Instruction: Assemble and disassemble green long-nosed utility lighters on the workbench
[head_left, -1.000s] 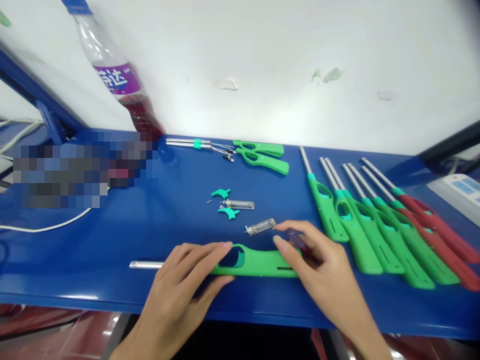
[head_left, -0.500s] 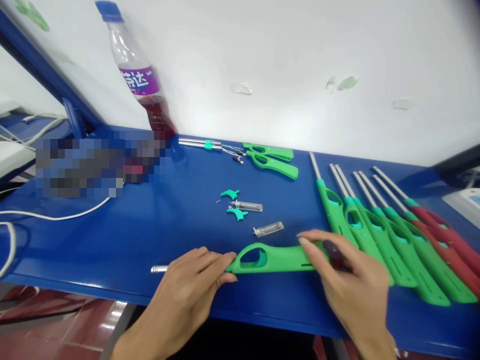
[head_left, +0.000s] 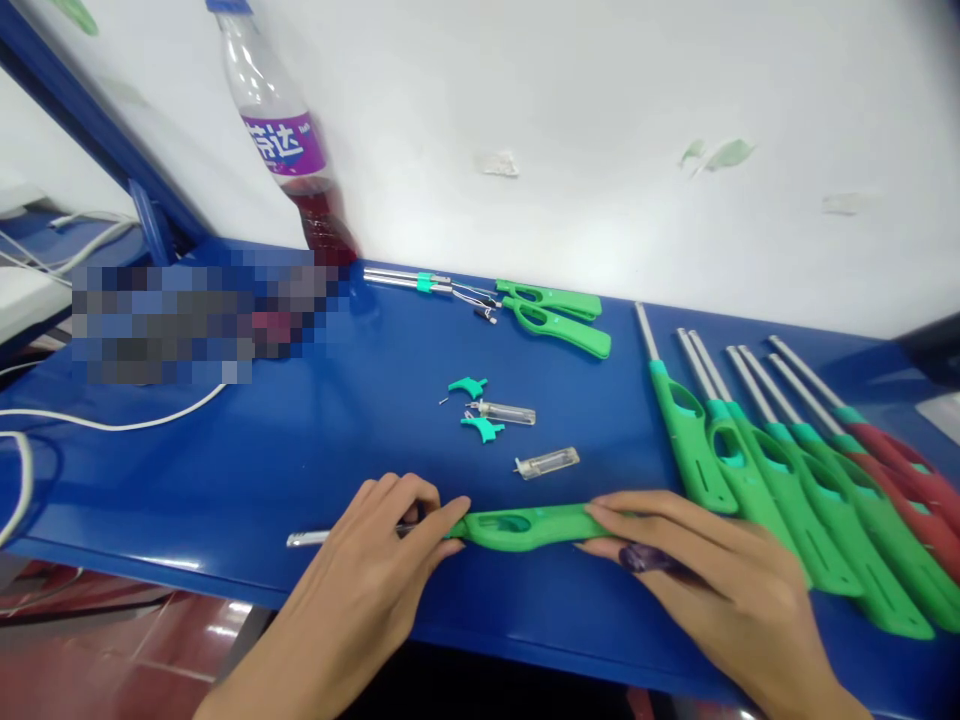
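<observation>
A green long-necked lighter (head_left: 536,528) lies crosswise between my two hands near the front of the table. My left hand (head_left: 382,560) pinches it where the handle meets the metal tube, whose tip sticks out to the left. Closed over the handle's right end, my right hand (head_left: 720,570) also has a dark purple rounded thing (head_left: 645,558) in its fingers, mostly hidden. Beyond the lighter lie two clear fuel tanks (head_left: 547,462), two teal triggers (head_left: 482,429) and a tiny pin.
Several assembled green lighters (head_left: 694,440) and red ones (head_left: 907,480) line the right side. Green handle halves (head_left: 559,325) and metal tubes with wires (head_left: 405,281) lie by the wall. A drink bottle (head_left: 289,145) stands back left, near a white cable (head_left: 112,425).
The lighter has rolled about its length, so its trigger opening looks narrower. My right hand has shifted its grip on the handle. The view has moved slightly.
</observation>
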